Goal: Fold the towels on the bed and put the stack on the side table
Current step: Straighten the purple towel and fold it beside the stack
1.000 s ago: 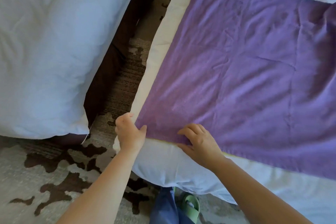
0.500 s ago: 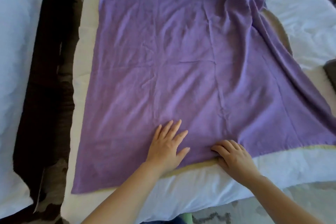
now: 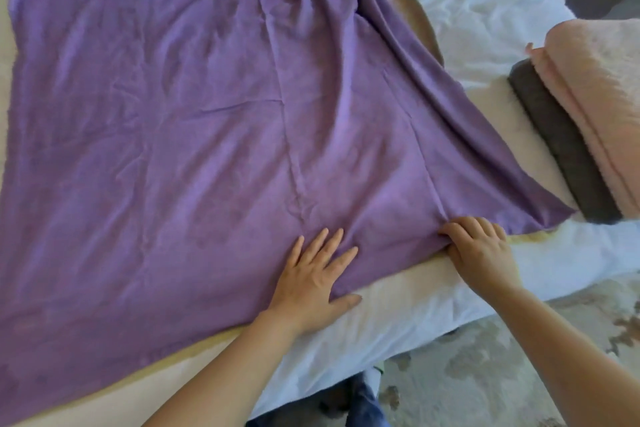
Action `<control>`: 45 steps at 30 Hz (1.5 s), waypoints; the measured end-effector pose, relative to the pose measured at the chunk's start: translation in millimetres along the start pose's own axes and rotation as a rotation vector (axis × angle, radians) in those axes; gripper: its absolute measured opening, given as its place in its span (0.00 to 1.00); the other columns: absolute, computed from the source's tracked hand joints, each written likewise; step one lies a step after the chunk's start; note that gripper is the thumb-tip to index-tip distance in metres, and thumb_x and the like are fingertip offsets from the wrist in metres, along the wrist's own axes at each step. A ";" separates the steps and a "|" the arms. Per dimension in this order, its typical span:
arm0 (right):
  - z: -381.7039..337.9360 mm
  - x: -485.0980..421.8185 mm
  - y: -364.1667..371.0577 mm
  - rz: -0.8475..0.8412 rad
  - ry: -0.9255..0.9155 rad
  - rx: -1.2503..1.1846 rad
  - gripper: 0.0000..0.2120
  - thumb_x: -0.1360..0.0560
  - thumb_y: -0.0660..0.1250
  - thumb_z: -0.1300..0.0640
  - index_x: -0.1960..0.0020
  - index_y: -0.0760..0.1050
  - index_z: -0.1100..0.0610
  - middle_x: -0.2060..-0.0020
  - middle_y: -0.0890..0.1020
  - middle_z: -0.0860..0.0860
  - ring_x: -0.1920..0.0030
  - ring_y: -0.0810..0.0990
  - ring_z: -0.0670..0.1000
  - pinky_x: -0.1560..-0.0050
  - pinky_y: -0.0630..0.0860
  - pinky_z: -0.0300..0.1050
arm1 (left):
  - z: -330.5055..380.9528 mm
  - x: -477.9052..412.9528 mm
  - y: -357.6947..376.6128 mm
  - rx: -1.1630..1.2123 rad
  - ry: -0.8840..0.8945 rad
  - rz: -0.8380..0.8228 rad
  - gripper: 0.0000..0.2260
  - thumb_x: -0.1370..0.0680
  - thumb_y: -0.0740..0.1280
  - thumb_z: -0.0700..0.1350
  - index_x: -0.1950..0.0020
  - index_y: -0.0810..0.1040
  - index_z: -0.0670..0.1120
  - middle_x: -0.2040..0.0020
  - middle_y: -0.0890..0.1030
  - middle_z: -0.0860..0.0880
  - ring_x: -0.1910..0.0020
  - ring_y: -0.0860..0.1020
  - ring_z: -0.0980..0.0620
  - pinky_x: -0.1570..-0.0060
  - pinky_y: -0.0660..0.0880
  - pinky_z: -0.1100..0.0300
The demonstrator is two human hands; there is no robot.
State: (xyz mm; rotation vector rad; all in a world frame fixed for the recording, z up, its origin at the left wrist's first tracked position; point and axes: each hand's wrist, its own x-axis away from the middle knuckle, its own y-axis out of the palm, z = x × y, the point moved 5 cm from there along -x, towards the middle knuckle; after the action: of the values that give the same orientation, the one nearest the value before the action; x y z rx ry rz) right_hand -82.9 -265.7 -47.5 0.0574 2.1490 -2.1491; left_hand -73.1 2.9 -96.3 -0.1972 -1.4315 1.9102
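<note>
- While the towel (image 3: 207, 149) lies spread on the bed (image 3: 485, 10), the left hand (image 3: 311, 284) presses it flat, fingers straight and splayed.
- The right hand (image 3: 481, 251) grips its near edge, fingers curled.
- A folded pink towel (image 3: 595, 107) tops a grey towel (image 3: 561, 149) at the right.

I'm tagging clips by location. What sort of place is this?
Most likely a bedroom: a bed with white bedding fills the view, a purple towel lies spread on it near a folded pink towel and grey towel, with patterned carpet below.
</note>
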 end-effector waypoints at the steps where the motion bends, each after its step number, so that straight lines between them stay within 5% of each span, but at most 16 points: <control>1: 21.1 -0.1 -2.6 0.018 0.021 0.014 0.14 0.32 0.58 0.55 0.54 0.80 0.57 0.56 0.81 0.54 0.57 0.79 0.61 0.56 0.70 0.52 | 11.8 -10.8 0.1 0.002 -0.009 0.004 0.35 0.29 0.42 0.71 0.23 0.45 0.61 0.23 0.37 0.56 0.23 0.38 0.52 0.27 0.32 0.50; 5: 109.1 4.3 -7.3 -0.017 0.209 -0.005 0.06 0.28 0.68 0.62 0.51 0.80 0.57 0.51 0.80 0.57 0.51 0.77 0.63 0.50 0.71 0.57 | 61.1 -53.5 -11.9 0.011 -0.033 0.102 0.32 0.26 0.49 0.66 0.24 0.60 0.56 0.22 0.54 0.50 0.23 0.53 0.47 0.26 0.49 0.45; 9: 161.1 14.3 -11.1 -0.071 0.341 -0.171 0.08 0.28 0.69 0.64 0.49 0.79 0.58 0.48 0.80 0.57 0.46 0.75 0.64 0.45 0.69 0.58 | 112.2 -86.0 -19.8 -0.027 0.046 0.230 0.26 0.27 0.58 0.59 0.32 0.75 0.50 0.30 0.73 0.47 0.32 0.72 0.42 0.34 0.67 0.39; 14: 169.8 30.2 -32.3 0.073 0.010 -0.170 0.03 0.29 0.70 0.67 0.55 0.80 0.62 0.58 0.80 0.57 0.58 0.78 0.62 0.58 0.77 0.54 | 147.7 -108.4 -19.6 -0.009 0.138 0.310 0.20 0.33 0.76 0.47 0.42 0.82 0.49 0.38 0.79 0.47 0.38 0.78 0.43 0.39 0.73 0.43; 17: 178.2 40.2 -26.7 -0.022 -0.022 -0.260 0.08 0.31 0.73 0.68 0.53 0.83 0.59 0.56 0.82 0.54 0.56 0.80 0.60 0.56 0.78 0.56 | 154.8 -111.1 -22.1 0.080 0.187 0.398 0.09 0.32 0.74 0.39 0.52 0.85 0.44 0.48 0.84 0.48 0.47 0.83 0.45 0.47 0.78 0.48; 19: 190.6 42.4 -21.3 -0.021 0.189 -0.461 0.09 0.30 0.72 0.66 0.51 0.81 0.57 0.54 0.80 0.51 0.52 0.78 0.55 0.50 0.76 0.52 | 154.5 -109.1 -25.8 0.143 0.188 0.416 0.08 0.27 0.66 0.42 0.54 0.84 0.44 0.51 0.85 0.49 0.51 0.83 0.48 0.50 0.79 0.53; 22: 216.4 33.8 -5.0 -0.010 0.742 -0.768 0.14 0.24 0.67 0.54 0.39 0.75 0.55 0.44 0.76 0.52 0.45 0.73 0.50 0.44 0.70 0.46 | 153.8 -106.9 -26.0 0.165 0.203 0.373 0.10 0.27 0.63 0.44 0.54 0.83 0.45 0.53 0.84 0.51 0.56 0.81 0.49 0.56 0.78 0.57; 26: 209.7 10.5 17.7 -0.290 0.893 -0.774 0.25 0.24 0.67 0.52 0.31 0.67 0.61 0.39 0.75 0.59 0.41 0.75 0.59 0.42 0.71 0.50 | 154.1 -107.6 -22.1 0.161 0.177 0.350 0.09 0.26 0.63 0.45 0.53 0.82 0.46 0.57 0.79 0.52 0.60 0.76 0.51 0.58 0.72 0.59; 30: 208.9 5.7 -3.1 -0.122 0.813 -0.710 0.08 0.26 0.66 0.61 0.48 0.75 0.61 0.54 0.78 0.57 0.55 0.76 0.57 0.58 0.67 0.45 | 158.3 -107.2 -23.8 0.187 0.138 0.335 0.10 0.25 0.62 0.46 0.53 0.83 0.46 0.58 0.79 0.52 0.60 0.76 0.51 0.59 0.72 0.61; 32: 214.6 15.9 -15.9 -0.020 0.775 -0.580 0.05 0.25 0.65 0.63 0.50 0.73 0.59 0.54 0.77 0.58 0.58 0.73 0.56 0.60 0.65 0.45 | 164.8 -109.2 -24.6 0.209 0.141 0.279 0.09 0.25 0.63 0.46 0.53 0.83 0.47 0.59 0.79 0.51 0.60 0.78 0.49 0.62 0.75 0.58; 34: 214.1 27.1 -17.9 -0.091 0.754 -0.448 0.06 0.24 0.63 0.62 0.47 0.72 0.60 0.50 0.76 0.60 0.55 0.73 0.59 0.59 0.66 0.47 | 172.2 -113.9 -22.3 0.201 0.168 0.176 0.07 0.24 0.66 0.46 0.51 0.83 0.47 0.57 0.80 0.51 0.57 0.79 0.49 0.59 0.76 0.55; 37: 205.6 32.4 -14.9 -0.278 0.707 -0.255 0.12 0.24 0.62 0.62 0.41 0.70 0.61 0.43 0.73 0.60 0.45 0.71 0.63 0.55 0.69 0.53 | 171.9 -118.1 -20.2 0.233 0.120 0.043 0.10 0.23 0.67 0.50 0.46 0.82 0.49 0.51 0.79 0.54 0.51 0.78 0.50 0.51 0.75 0.51; 42: 174.6 -10.1 -29.8 -0.146 0.422 -0.251 0.23 0.26 0.67 0.57 0.31 0.70 0.55 0.32 0.72 0.53 0.32 0.66 0.58 0.37 0.67 0.55 | 148.5 -131.1 -56.7 0.190 0.064 0.301 0.12 0.26 0.68 0.49 0.45 0.82 0.50 0.44 0.80 0.52 0.47 0.79 0.47 0.46 0.75 0.51; 45: 146.3 -47.7 -9.2 -0.307 0.252 -0.329 0.28 0.21 0.59 0.45 0.24 0.56 0.45 0.23 0.55 0.44 0.23 0.49 0.50 0.28 0.57 0.51 | 112.0 -158.0 -70.4 0.109 -0.052 0.311 0.19 0.25 0.70 0.51 0.35 0.77 0.50 0.28 0.70 0.47 0.33 0.71 0.44 0.35 0.67 0.47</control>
State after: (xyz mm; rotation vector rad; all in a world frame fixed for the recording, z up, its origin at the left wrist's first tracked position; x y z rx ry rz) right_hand -29.8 -409.8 -33.3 -0.0319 2.7948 -1.9862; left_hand 14.9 -174.4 -39.0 -0.3370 -1.3894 2.2531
